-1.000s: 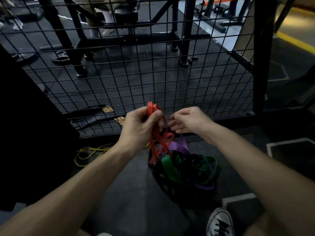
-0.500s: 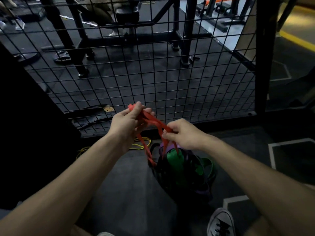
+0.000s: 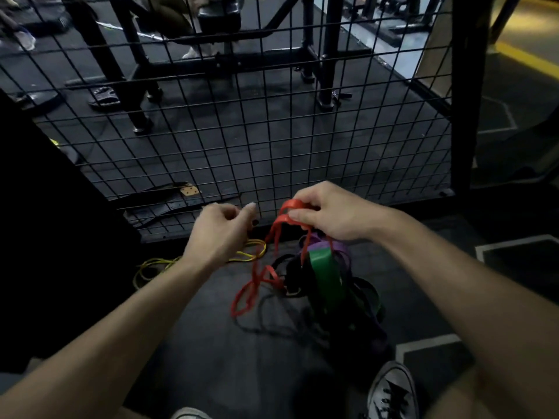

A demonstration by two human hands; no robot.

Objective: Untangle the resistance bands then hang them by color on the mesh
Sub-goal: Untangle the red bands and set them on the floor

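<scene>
My right hand [image 3: 328,214] pinches the top loops of a thin red band [image 3: 273,234], which trails down and left to a loose loop near the floor. From the same grip hangs a tangled clump: a wide green band [image 3: 325,267], a purple band [image 3: 323,245] and black bands [image 3: 295,272]. My left hand [image 3: 222,229] hovers just left of the red band, fingers curled and apart, holding nothing. A yellow band [image 3: 242,255] lies on the floor under my left wrist. The black wire mesh [image 3: 242,131] stands upright right behind both hands.
A thick black post [image 3: 465,95] frames the mesh on the right. A dark panel fills the left side. Gym machine frames and a sandal [image 3: 104,96] sit beyond the mesh. My sneaker [image 3: 391,391] is at the bottom right on the dark rubber floor.
My left hand has let go of the red band and moved left. My right hand has taken the red loops and lifted them up, so the clump hangs from it.
</scene>
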